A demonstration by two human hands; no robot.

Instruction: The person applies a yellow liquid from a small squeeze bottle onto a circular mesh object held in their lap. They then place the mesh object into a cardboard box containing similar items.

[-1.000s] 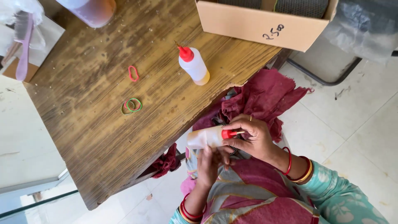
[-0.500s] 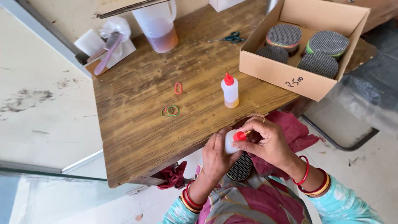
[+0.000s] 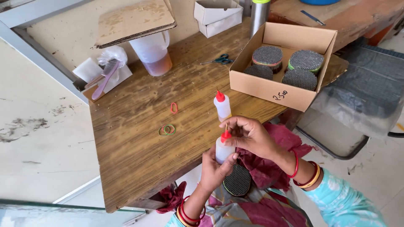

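My left hand [image 3: 213, 170] grips a small white squeeze bottle [image 3: 223, 151] with a red nozzle, held upright over the wooden table's near edge. My right hand [image 3: 248, 135] pinches the red tip of that bottle from above. A second white bottle with a red cap [image 3: 222, 105] stands on the table [image 3: 126, 138] just behind. A dark mesh-covered oval piece [image 3: 237, 180] lies in my lap on maroon cloth [image 3: 269, 168].
An open cardboard box [image 3: 269, 88] holds several mesh-covered round pieces. Rubber bands, red [image 3: 174, 108] and green [image 3: 167, 130], lie on the table. Scissors [image 3: 217, 60], a plastic jug with orange liquid [image 3: 153, 54], a small white box [image 3: 216, 17], a steel flask [image 3: 259, 12] and a comb [image 3: 105, 77] sit farther back.
The view has tilted up, showing more of the table. The bottle has turned from lying sideways to upright, and my right hand has shifted onto its red tip.
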